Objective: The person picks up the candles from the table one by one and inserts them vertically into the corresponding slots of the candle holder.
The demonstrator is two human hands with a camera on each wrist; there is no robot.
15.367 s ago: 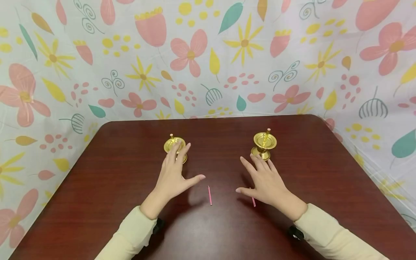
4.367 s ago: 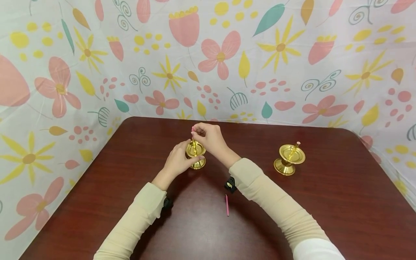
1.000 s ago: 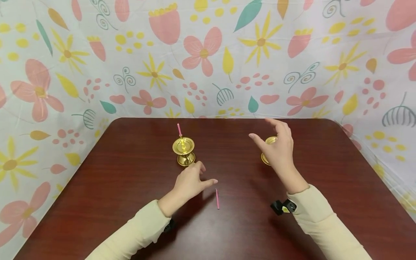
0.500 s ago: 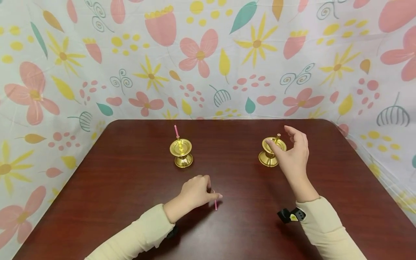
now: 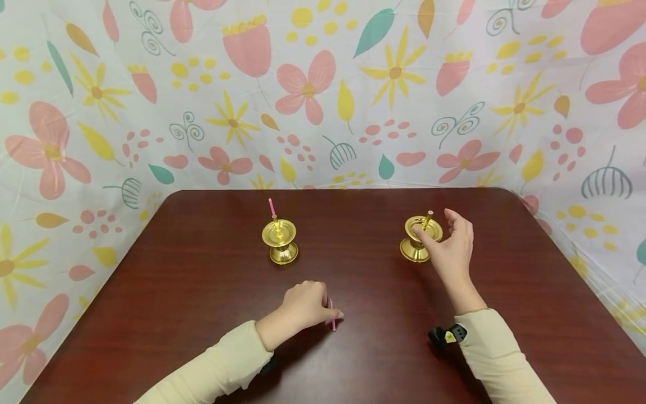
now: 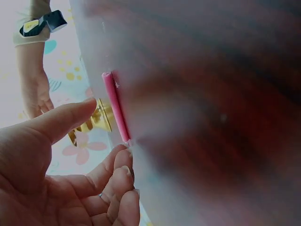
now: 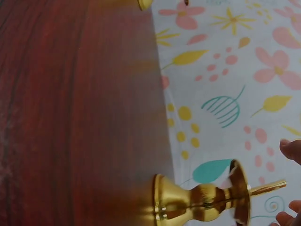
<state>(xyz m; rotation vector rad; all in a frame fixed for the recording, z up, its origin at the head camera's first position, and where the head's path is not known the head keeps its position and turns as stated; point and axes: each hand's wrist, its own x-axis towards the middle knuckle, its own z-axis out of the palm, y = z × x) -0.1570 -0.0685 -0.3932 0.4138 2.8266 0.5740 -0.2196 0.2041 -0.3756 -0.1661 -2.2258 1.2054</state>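
Note:
A pink candle [image 6: 116,108] lies on the table beside my left hand [image 5: 304,303]. In the left wrist view the thumb and fingers are apart, the fingertips right at one end of the candle and the thumb near its side. My right hand [image 5: 452,255] is at the right brass candle holder [image 5: 415,252], thumb and fingers spread around its upper part. That holder's upright tube [image 7: 268,187] has no candle in it. The left brass candle holder [image 5: 284,255] stands upright with another pink candle [image 5: 272,208] in its tube, leaning slightly left.
Both holders stand toward the back of the dark brown table [image 5: 212,280]. A floral cloth [image 5: 323,101] hangs behind and along the sides. Small black devices are strapped at the wrists, the right one [image 5: 446,336] plainly in view.
Earlier both hands worked at the left holder, which gained a candle. Since then my left hand came down to the lying candle, and my right hand moved to the right holder.

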